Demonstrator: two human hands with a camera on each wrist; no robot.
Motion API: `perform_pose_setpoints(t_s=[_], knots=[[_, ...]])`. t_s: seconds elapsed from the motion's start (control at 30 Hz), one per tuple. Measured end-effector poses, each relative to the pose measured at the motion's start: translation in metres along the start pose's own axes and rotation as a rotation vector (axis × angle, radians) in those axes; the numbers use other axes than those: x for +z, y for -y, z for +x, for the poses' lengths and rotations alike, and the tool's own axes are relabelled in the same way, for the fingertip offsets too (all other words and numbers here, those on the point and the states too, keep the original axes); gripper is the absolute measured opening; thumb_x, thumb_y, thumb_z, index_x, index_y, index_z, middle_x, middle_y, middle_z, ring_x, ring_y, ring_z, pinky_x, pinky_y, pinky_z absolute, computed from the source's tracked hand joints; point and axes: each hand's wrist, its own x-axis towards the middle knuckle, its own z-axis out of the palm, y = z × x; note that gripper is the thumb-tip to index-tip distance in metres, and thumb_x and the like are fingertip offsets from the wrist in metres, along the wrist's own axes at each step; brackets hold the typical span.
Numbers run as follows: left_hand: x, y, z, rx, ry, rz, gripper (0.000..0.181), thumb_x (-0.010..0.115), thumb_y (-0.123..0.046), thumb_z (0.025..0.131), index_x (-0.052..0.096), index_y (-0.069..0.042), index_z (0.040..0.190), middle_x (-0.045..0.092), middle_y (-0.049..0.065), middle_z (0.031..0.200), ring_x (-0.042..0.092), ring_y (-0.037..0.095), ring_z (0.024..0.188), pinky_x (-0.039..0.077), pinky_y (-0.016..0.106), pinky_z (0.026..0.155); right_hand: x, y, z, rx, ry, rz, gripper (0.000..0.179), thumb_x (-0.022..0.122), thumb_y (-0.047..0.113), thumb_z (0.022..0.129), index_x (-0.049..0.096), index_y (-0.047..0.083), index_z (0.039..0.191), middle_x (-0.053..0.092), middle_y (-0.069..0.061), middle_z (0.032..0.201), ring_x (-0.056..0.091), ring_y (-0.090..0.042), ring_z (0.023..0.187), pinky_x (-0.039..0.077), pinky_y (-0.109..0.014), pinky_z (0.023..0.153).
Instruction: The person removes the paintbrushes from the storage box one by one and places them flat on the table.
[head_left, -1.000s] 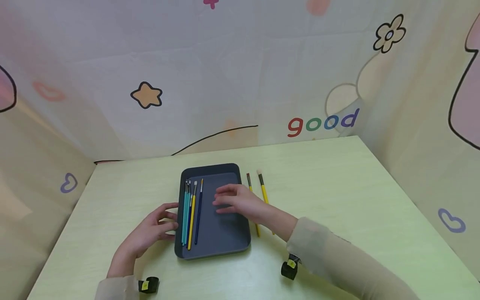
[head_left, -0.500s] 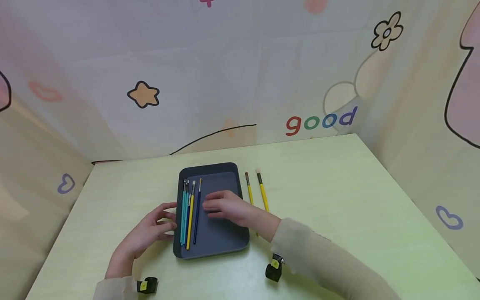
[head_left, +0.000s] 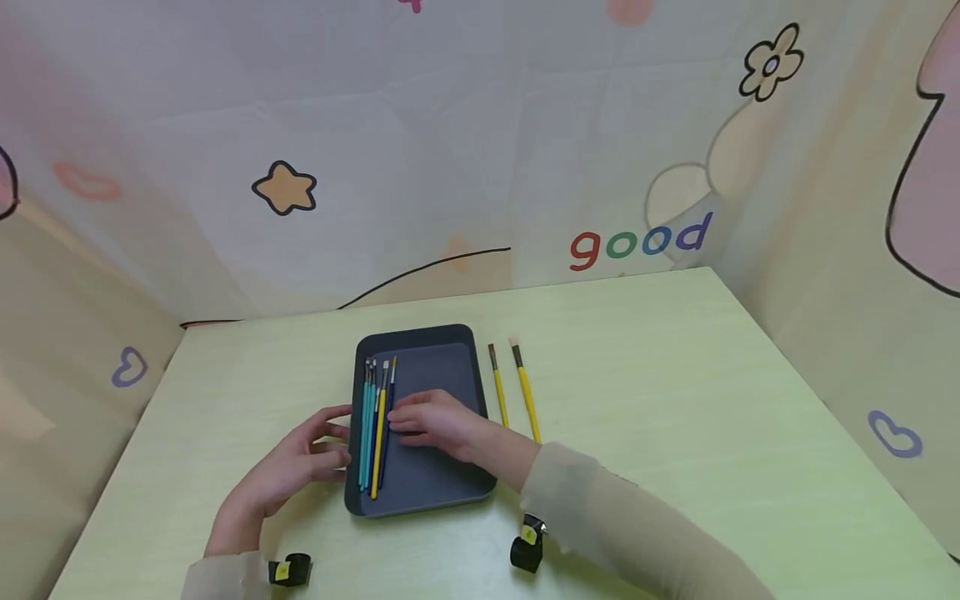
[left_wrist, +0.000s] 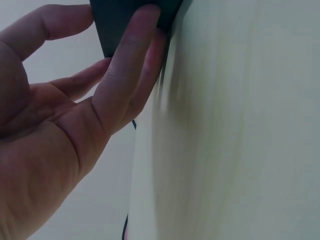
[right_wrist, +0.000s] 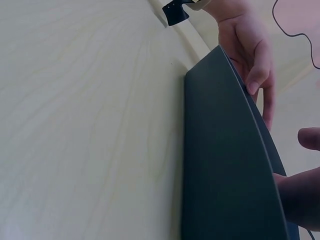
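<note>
Paintbrushes [head_left: 378, 450] seem mid-alignment, right hand [head_left: 437, 422] loosely extended against one, gripping nothing, left hand [head_left: 291, 465] likewise touching the tray [head_left: 435, 358], next nudge likely needing gentleness

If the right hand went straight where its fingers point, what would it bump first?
The right hand would probably meet the nearest dark blue brush; whether they already touch is unclear.

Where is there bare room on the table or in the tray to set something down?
Most room: the table right of the two yellow brushes, beyond the right sleeve. Less: inside the tray, between the right hand and far end. Crowded: its left side, where paintbrushes bunch, with the left hand against the outside.
</note>
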Motion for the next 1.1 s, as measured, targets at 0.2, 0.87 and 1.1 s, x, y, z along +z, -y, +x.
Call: perform_pose_setpoints(t_s=[0.2,0.87,1.1], knots=[[-0.001,0.001,0.001,0.005,0.002,0.0,0.071,0.061,-0.004,0.095,0.03,-0.004,0.158,0.047,0.026,0.135,0.06,0.032,0.11,0.059,0.045,0.089,0.012,-0.003,0.004,-0.008,-0.005,-0.012,0.051,0.065,0.008,0.098,0.047,-0.014,0.141,0.064,-0.02,0.128,0.06,-0.032,0.125,0.05,-0.046,0.103],[-0.003,0.0,0.0,0.028,0.035,-0.001,0.071,0.062,-0.003,0.094,0.03,-0.005,0.158,0.045,0.027,0.135,0.062,0.032,0.111,0.059,0.042,0.088,0.034,-0.016,0.028,-0.105,-0.103,-0.117,0.039,0.065,-0.006,0.094,0.056,-0.013,0.131,0.067,-0.013,0.101,0.07,-0.025,0.093,0.061,-0.038,0.083],[-0.003,0.0,0.0,0.045,0.044,-0.011,0.072,0.063,-0.004,0.094,0.029,-0.003,0.157,0.045,0.028,0.134,0.062,0.032,0.111,0.059,0.042,0.089,0.041,-0.02,0.032,-0.121,-0.147,-0.168,0.035,0.073,-0.003,0.091,0.057,-0.006,0.122,0.063,-0.008,0.092,0.07,-0.019,0.077,0.062,-0.033,0.074]])
